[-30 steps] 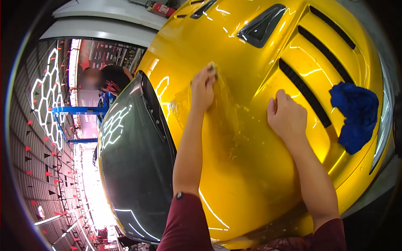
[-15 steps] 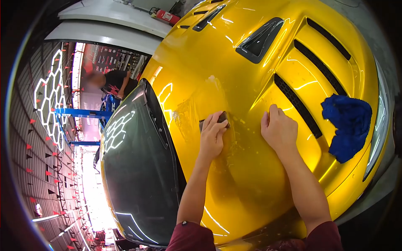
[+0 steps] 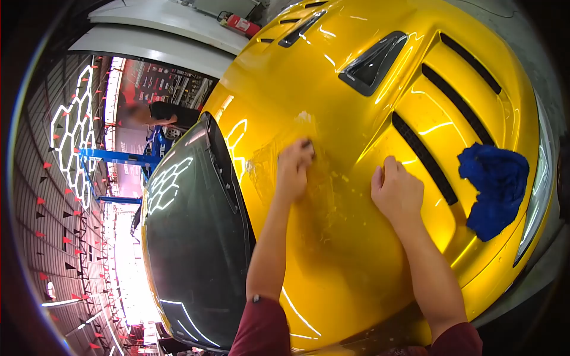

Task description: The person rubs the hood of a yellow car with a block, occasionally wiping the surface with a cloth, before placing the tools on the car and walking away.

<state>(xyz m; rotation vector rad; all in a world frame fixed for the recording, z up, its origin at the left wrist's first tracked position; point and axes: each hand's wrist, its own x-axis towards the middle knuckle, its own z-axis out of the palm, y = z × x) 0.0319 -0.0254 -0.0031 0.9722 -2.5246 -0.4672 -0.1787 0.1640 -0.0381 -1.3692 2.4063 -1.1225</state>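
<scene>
My left hand [image 3: 294, 169] is closed around a small dark block [image 3: 307, 144], most of it hidden by the fingers and blurred. It is over the yellow car hood [image 3: 356, 255], beside a wrinkled, clear film-like patch [image 3: 267, 166]. Streaks and small specks mark the paint around it. My right hand [image 3: 399, 190] rests on the hood with its fingers curled together, left of a black vent [image 3: 424, 157]; whatever is under the fingers, if anything, cannot be made out. Farther right lies a crumpled blue cloth [image 3: 496, 190].
The dark windshield [image 3: 196, 237] is at the left. A triangular black scoop [image 3: 374, 62] and more vents sit in the hood. Beyond the car are a red fire extinguisher [image 3: 242, 25], a blue lift [image 3: 119, 156] and another person [image 3: 172, 115] in dark clothing.
My left hand has moved up and slightly left across the hood with the dark block. My right hand has hardly moved. The view has shifted slightly.
</scene>
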